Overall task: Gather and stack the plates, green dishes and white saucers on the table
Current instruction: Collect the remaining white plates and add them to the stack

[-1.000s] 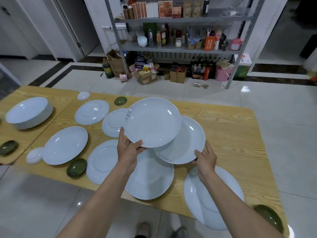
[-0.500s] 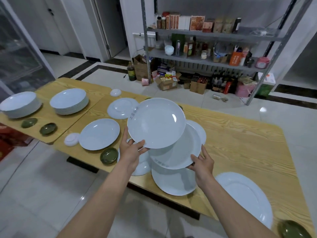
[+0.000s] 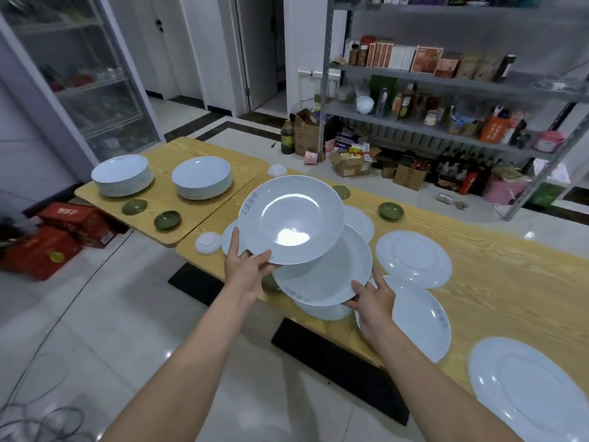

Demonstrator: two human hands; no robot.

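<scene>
- Since the earlier frame our view has swung left: two finished stacks on the side table now sit in plain sight, and both held plates have travelled with us toward them.
- Nearest, at lower right, a large flat plate (image 3: 535, 393) lies on the long table (image 3: 510, 282), not yet gathered.
- Our right hand (image 3: 371, 301) has its fingers closed on the near rim of the lower plate (image 3: 325, 275), thumb on top; that plate is tilted, raised off the table.
- Just under and beside that hand, a deep plate (image 3: 417, 320) rests on the wood.
- Our left hand (image 3: 247, 269) pinches the near edge of the upper plate (image 3: 291, 218), thumb over the rim and fingers beneath; this plate is carried higher, overlapping the lower one.
- More loose ware beyond the hands: a rimmed plate (image 3: 414, 258), an overturned white saucer (image 3: 208, 243), one green dish (image 3: 391, 210), and other plates partly hidden behind the held ones.
- On the side table (image 3: 165, 186), two green dishes (image 3: 167, 220) sit apart, unstacked.
- Farther, the right stack (image 3: 201, 177) and left stack (image 3: 122, 175) stand side by side, several plates each.
- Another white saucer (image 3: 276, 170) sits at the far edge.
- Judgement: partway through. Plate stacking is well begun; several plates, all green dishes and saucers remain to be collected.
</scene>
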